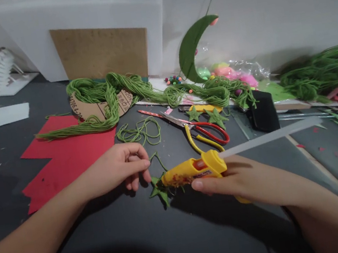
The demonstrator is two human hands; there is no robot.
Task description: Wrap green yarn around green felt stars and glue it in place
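Observation:
My right hand (228, 179) grips a yellow hot glue gun (191, 170), with a long translucent glue stick (270, 137) poking out of its back. The gun's nozzle end is over a small green star (159, 192) on the dark table and hides part of it. Thumb and fingers of my left hand (130, 166) are pinched around a strand of green yarn (159, 160) beside the star. Behind the gun lie scissors (190, 125) with one red and one yellow handle. Two more green stars (215, 118) rest past them, near a yellow cutter (206, 108).
Red sheets (72, 163) lie at left under a green yarn bundle (110, 103) and cardboard piece (89, 109). A green crescent (190, 48) hangs at the back. More yarn (324, 76) is heaped at right, near a black object (263, 111). White stair-like models (0, 74) stand far left.

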